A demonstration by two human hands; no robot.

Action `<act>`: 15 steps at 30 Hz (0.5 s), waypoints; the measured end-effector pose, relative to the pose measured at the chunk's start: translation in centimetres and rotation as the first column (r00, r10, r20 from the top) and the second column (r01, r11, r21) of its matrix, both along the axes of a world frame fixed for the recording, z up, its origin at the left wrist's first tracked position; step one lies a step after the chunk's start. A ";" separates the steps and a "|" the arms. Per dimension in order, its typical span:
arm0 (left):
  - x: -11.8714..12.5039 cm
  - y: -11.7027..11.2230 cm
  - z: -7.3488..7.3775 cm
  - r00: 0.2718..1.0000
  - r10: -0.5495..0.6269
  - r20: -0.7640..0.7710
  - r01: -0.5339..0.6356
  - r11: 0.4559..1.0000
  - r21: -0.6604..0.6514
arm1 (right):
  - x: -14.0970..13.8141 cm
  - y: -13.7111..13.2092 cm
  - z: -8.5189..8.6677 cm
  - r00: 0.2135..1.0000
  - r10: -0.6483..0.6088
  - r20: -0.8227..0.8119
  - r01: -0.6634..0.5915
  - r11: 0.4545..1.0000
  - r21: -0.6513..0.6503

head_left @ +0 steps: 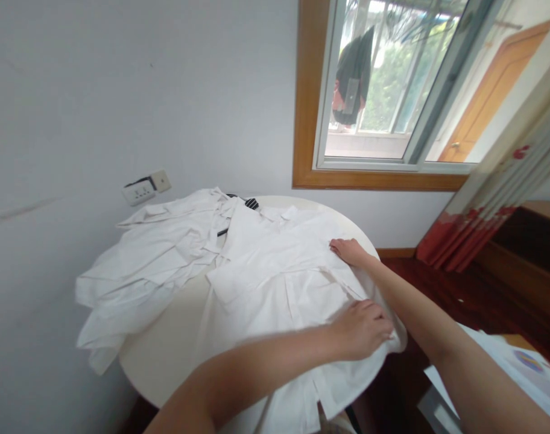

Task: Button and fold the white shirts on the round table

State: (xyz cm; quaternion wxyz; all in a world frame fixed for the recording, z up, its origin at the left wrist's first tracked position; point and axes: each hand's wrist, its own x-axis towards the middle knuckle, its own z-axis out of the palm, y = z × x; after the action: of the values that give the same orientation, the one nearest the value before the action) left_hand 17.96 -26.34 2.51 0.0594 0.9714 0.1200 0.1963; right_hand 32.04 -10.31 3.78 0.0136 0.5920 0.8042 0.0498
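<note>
A white short-sleeved shirt (266, 289) is laid over a round table, its lower part hanging past the near edge. My left hand (364, 328) reaches across to the shirt's right side, fingers curled on the cloth near the table edge. Farther back, my right hand (347, 250) rests on the right part of the shirt, fingers stretched out and pointing left. Between the two hands the fabric forms a loose fold. My left forearm covers part of the shirt's lower area.
More white garments (152, 253) are heaped on the table's left, overhanging its edge. A black-and-white striped item (251, 204) lies at the back of the round table (175, 337). Wall sockets (142, 190), a window (392, 78) and a curtain (465, 229) are beyond. Papers (519, 367) lie lower right.
</note>
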 end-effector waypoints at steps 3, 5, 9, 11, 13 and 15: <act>-0.5 -0.3 0.1 0.992 -0.120 0.027 0.122 0.984 -0.130 | -0.1 -0.1 -0.2 0.999 0.025 0.026 -0.025 1.000 0.014; -0.6 -0.8 0.1 0.980 -0.199 0.018 0.200 0.968 -0.155 | -0.2 -0.1 -0.3 0.999 0.033 0.033 -0.033 0.999 0.020; -0.7 -0.9 0.4 0.966 -0.258 0.006 0.256 0.956 -0.141 | -0.3 -0.2 -0.3 1.000 -0.004 0.017 0.004 1.000 0.025; -1.2 0.3 1.0 0.963 -0.271 0.002 0.269 0.955 -0.127 | -0.2 -0.3 -0.3 1.000 -0.024 -0.019 0.025 0.999 0.036; -2.6 2.4 1.8 0.981 -0.195 0.017 0.195 0.974 -0.115 | 0.3 -0.6 -0.1 0.995 -0.022 -0.094 0.027 0.999 0.046; -4.8 5.3 2.4 0.996 0.060 0.067 -0.052 0.992 -0.113 | 1.1 -1.0 0.2 0.980 0.006 -0.201 0.001 0.999 0.036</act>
State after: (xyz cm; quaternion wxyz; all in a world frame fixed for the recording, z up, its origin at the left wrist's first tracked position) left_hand 13.16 -21.02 4.96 0.1117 0.9554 0.1556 0.2247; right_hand 33.12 -11.28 3.94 -0.0785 0.5933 0.8011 0.0041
